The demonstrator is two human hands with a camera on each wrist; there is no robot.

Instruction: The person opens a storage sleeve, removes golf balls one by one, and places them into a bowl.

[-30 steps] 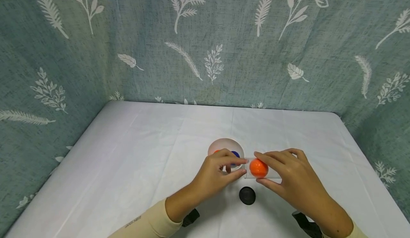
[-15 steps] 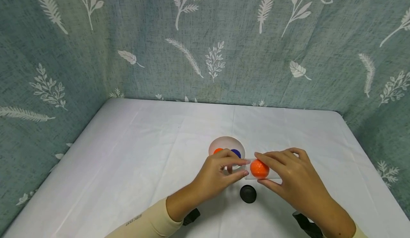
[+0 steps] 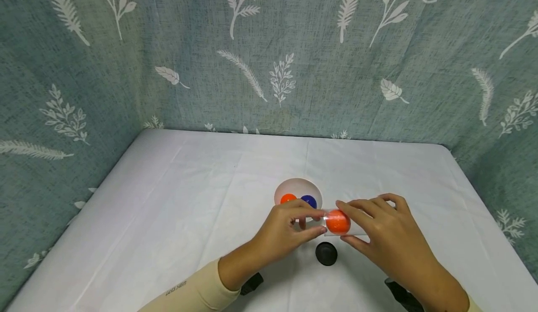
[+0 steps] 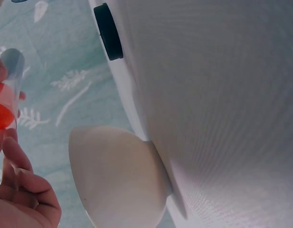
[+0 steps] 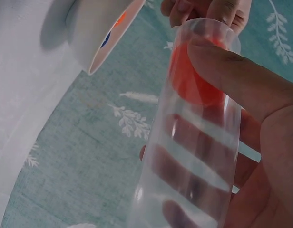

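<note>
We were loading the clear tube [image 3: 350, 223], held lying sideways above the table [image 3: 189, 209]. Our right hand [image 3: 391, 242] wrapped it, thumb beneath and fingers [image 3: 361, 208] curled over the top. Our left hand [image 3: 286, 230] pinched its open mouth, just in front of the white bowl [image 3: 297, 188]. The orange ball [image 3: 337, 222] sat just inside that mouth, between both hands' fingertips. Next, we judged, it needed nudging deeper before another ball came from the bowl.

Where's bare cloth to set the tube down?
The white tablecloth is bare left of the white bowl, behind it toward the leaf-print backdrop, and at the far right. It is crowded around the black round cap, the clear plastic tube and both hands.
</note>
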